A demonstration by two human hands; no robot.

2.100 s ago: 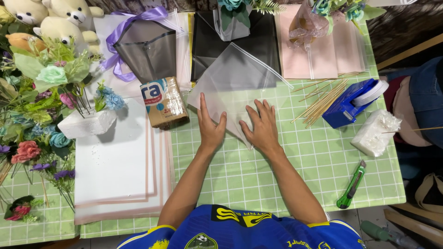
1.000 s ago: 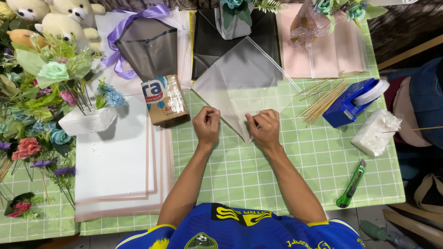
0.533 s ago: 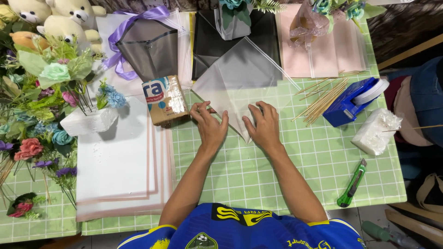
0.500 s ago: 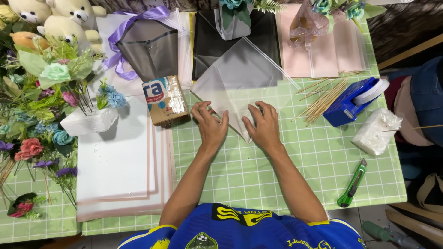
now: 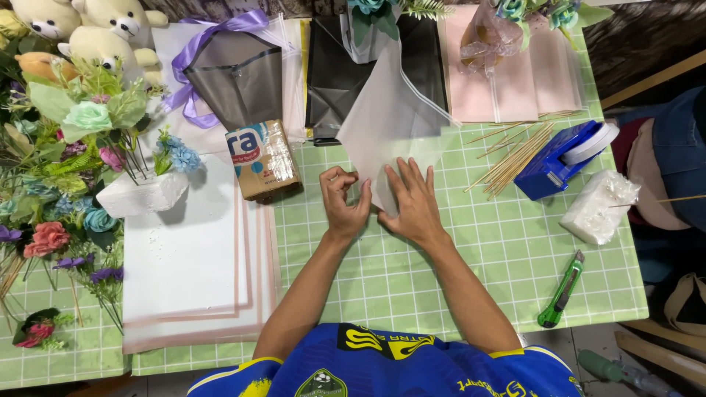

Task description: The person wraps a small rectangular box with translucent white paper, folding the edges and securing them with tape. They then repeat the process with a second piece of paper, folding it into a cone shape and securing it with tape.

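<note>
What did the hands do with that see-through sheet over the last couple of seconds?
The frosted sheet went from a broad spread shape to a narrower folded one. The left hand lifted from flat into a pinch at its lower edge; the right hand stayed pressed flat. The skewers and tape dispenser kept their places.

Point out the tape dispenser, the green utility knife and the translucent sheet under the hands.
blue tape dispenser (image 5: 553, 163), head view, on its blue body.
green utility knife (image 5: 561, 291), head view, mid-handle.
translucent sheet (image 5: 393, 121), head view, bare middle of the sheet above the right hand (image 5: 413, 200).
</note>
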